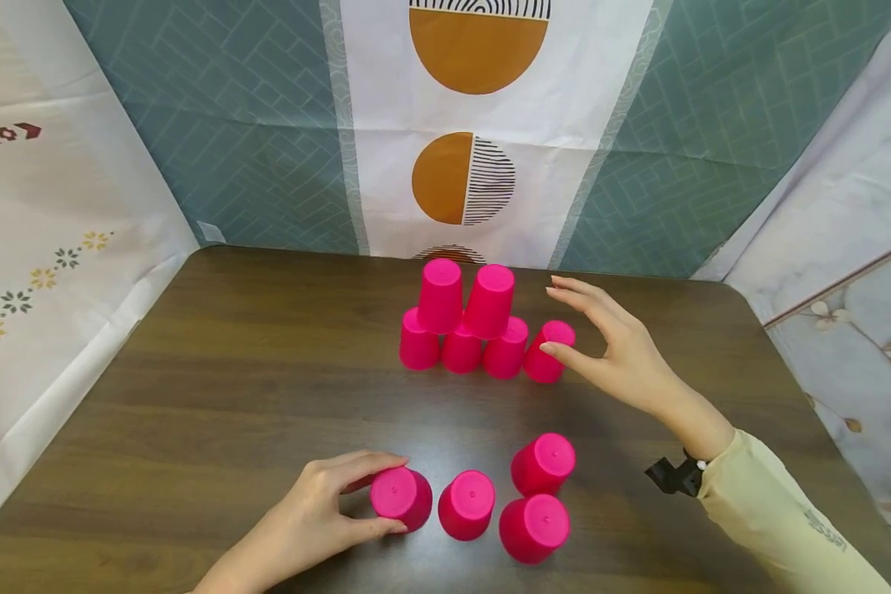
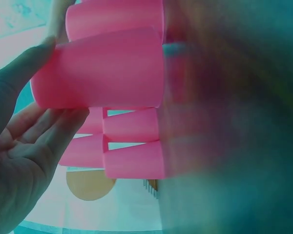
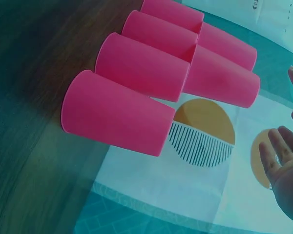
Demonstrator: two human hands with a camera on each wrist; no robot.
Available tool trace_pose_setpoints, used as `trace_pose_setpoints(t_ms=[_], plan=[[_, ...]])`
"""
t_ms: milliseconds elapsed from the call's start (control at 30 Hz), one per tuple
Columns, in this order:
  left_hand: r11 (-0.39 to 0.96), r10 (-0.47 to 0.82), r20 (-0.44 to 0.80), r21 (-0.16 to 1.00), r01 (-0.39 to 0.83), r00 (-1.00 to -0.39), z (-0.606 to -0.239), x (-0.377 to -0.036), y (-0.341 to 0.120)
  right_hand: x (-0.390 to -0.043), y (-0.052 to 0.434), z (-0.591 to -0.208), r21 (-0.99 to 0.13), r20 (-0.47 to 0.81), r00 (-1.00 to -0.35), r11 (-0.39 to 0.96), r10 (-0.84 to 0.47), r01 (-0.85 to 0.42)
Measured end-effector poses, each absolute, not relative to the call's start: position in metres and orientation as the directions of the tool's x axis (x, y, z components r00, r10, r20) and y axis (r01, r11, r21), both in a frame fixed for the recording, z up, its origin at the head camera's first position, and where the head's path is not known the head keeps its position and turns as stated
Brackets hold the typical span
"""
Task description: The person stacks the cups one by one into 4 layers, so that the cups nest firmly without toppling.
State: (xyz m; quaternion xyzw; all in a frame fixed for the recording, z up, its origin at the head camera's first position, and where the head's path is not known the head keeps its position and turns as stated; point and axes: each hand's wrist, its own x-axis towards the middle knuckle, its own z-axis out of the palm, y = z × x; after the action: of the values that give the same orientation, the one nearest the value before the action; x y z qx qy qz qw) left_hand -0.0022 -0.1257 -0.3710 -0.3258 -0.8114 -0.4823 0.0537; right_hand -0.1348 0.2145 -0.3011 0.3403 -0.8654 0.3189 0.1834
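My left hand holds an upside-down pink cup at the near side of the table, thumb on one side and fingers on the other. In the left wrist view the same cup fills the space between thumb and fingers. Farther back, several upside-down pink cups stand in a row, with two more pink cups on top. My right hand, fingers spread and holding nothing, hovers by the rightmost cup of that row. The right wrist view shows this cup apart from the hand.
Three other upside-down pink cups stand right of the held one: a single cup, then a rear cup and a front cup close together. Beyond the wooden table hangs a patterned cloth.
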Motion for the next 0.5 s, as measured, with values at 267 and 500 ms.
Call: trace_pose_setpoints(t_ms=[267,500], plan=[[0.435,0.382,0.477,0.663,0.609,-0.792,-0.355,-0.017,-0.127,-0.118,0.22,-0.313,-0.433,0.494,-0.666,0.507,-0.558,-0.746],[0.39,0.358,0.527,0.665,0.637,-0.771,-0.331,-0.038,-0.121,-0.099,0.233,-0.326,-0.422,0.33,-0.699,0.563,-0.634,-0.71]])
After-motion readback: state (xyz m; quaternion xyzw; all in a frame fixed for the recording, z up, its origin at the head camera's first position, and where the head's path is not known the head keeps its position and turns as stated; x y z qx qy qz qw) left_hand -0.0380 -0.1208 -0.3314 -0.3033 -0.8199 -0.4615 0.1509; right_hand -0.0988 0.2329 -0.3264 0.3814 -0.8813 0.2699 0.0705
